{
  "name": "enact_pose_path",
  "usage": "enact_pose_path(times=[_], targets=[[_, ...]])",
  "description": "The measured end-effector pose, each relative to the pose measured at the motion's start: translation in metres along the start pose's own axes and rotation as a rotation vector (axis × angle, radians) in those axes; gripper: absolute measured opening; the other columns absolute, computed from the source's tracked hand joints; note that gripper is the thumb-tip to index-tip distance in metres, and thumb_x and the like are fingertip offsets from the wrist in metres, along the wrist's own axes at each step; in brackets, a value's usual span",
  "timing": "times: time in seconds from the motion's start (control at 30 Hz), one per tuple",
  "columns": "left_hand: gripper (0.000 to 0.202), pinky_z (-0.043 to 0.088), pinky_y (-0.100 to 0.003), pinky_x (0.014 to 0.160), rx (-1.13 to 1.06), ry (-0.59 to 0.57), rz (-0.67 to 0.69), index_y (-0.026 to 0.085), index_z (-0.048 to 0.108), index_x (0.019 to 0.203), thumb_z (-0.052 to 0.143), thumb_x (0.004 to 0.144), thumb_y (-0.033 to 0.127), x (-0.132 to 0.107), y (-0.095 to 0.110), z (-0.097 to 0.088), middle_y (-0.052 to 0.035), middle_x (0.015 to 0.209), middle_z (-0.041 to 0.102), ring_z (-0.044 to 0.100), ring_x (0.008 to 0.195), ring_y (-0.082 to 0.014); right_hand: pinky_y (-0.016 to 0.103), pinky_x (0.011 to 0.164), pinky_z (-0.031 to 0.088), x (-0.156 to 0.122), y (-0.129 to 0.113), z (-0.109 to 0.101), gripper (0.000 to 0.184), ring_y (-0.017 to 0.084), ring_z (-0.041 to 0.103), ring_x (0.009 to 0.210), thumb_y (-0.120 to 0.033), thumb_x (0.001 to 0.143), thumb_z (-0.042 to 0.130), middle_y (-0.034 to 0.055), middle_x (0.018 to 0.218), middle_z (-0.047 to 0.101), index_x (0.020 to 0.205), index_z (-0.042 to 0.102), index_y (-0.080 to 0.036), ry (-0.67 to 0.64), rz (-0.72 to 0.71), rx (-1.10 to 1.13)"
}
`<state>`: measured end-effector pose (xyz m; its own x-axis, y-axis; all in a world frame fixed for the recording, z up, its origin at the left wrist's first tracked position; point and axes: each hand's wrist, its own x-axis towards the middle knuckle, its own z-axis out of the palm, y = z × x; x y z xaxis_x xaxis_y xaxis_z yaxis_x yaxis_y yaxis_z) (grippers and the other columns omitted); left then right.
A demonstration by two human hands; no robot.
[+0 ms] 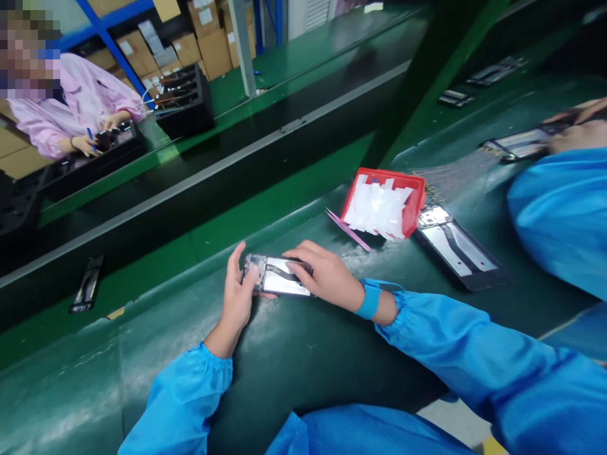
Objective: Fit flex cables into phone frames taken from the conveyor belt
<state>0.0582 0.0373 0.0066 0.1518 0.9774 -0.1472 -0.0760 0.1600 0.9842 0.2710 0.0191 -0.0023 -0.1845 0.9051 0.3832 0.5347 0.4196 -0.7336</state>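
Observation:
An opened phone (283, 279), with its silver battery area and a dark ribbon cable showing, is held level just over the green bench. My left hand (238, 291) grips its left end, the thumb over the small circuit parts and other fingers along the edges. On the right end rests my right hand (327, 273), its fingers curled round the phone and touching the top face near the ribbon. A blue band circles my right wrist. Pink tweezers (348, 229) lie beyond my right hand, beside a red tray (417, 201) of white film pieces.
Another opened phone (458, 248) lies right of the tray. One more phone (87, 284) sits on the dark-green conveyor at left. A blue-sleeved co-worker (564, 196) handles a phone (519, 144) at right. Across the line, a person in pink (80, 95) works at black trays (184, 101).

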Motion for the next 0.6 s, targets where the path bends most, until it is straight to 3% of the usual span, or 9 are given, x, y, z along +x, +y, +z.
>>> enact_pose_path(times=[0.13,0.23,0.33,0.4,0.5,0.6], targets=[[0.058,0.063,-0.033,0.084,-0.031,-0.02,0.076,0.021,0.058,0.13,0.079,0.085,0.05,0.001,-0.01,0.001,-0.0101,0.122,0.069,0.071,0.099,-0.0216,0.032,0.069,0.053,-0.004,-0.004,0.007,0.012,0.019,0.063,0.074,-0.033,0.104,0.054,0.0016,0.085,0.064,0.099,0.053,-0.022,-0.117,0.213,0.333],[0.056,0.053,-0.038,0.107,0.088,0.043,0.12,0.021,0.057,0.13,0.081,0.085,0.042,-0.006,-0.016,0.007,-0.0096,0.13,0.068,0.066,0.119,-0.0248,0.034,0.076,0.056,-0.004,-0.008,0.01,0.024,0.02,0.064,0.086,-0.044,0.1,0.062,0.0039,0.096,0.065,0.105,0.054,-0.023,-0.175,0.272,0.485],[0.053,0.051,-0.039,0.108,0.147,-0.045,0.132,0.02,0.055,0.132,0.076,0.088,0.04,-0.014,-0.015,0.017,-0.01,0.131,0.068,0.066,0.12,-0.0254,0.037,0.086,0.058,-0.001,-0.009,0.01,0.037,0.023,0.065,0.101,-0.049,0.097,0.066,0.0074,0.11,0.066,0.118,0.054,-0.022,-0.147,0.315,0.661],[0.048,0.052,-0.038,0.105,0.178,-0.103,0.148,0.02,0.056,0.131,0.074,0.09,0.037,-0.019,-0.013,0.024,-0.0097,0.128,0.069,0.067,0.117,-0.0245,0.037,0.085,0.058,0.0,-0.01,0.009,0.034,0.024,0.066,0.099,-0.049,0.098,0.065,0.007,0.107,0.067,0.115,0.056,-0.021,-0.155,0.301,0.701],[0.043,0.054,-0.036,0.099,0.186,-0.097,0.154,0.02,0.059,0.126,0.074,0.088,0.034,-0.023,-0.01,0.03,-0.008,0.12,0.072,0.07,0.109,-0.023,0.037,0.08,0.057,-0.001,-0.012,0.007,0.028,0.023,0.066,0.089,-0.045,0.1,0.062,0.0056,0.098,0.068,0.109,0.057,-0.02,-0.134,0.237,0.573],[0.04,0.056,-0.035,0.094,0.143,-0.078,0.145,0.019,0.061,0.119,0.076,0.086,0.034,-0.024,-0.008,0.03,-0.0069,0.113,0.074,0.071,0.103,-0.0223,0.039,0.083,0.056,-0.003,-0.014,0.005,0.029,0.024,0.066,0.092,-0.044,0.102,0.06,0.007,0.102,0.068,0.118,0.054,-0.02,-0.149,0.166,0.51]])
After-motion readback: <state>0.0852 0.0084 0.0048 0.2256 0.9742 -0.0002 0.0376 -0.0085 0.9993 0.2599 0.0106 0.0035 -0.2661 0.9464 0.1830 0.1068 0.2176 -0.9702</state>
